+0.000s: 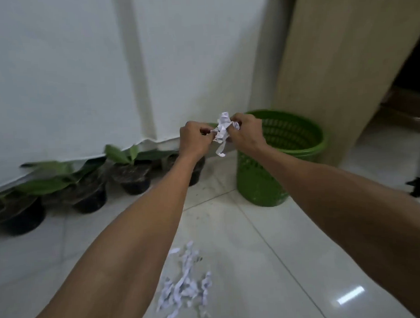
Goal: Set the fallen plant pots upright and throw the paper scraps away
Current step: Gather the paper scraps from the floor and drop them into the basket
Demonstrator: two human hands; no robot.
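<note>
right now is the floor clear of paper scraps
No, a pile of paper scraps lies on the floor between the arms.

A tall pale beige wooden panel (339, 59) leans in the corner. Left of it runs the plain white wall (70, 80); below it spreads the glossy white tiled floor (267, 252), catching a bright glint.

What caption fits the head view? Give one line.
Both hands bunch paper scraps beside a green bin; more litter the floor.

Dim, greenish light, glare patch on the floor tiles (350, 295), motion-blurred plants (123, 152), wide-angle bowing at edges
</note>
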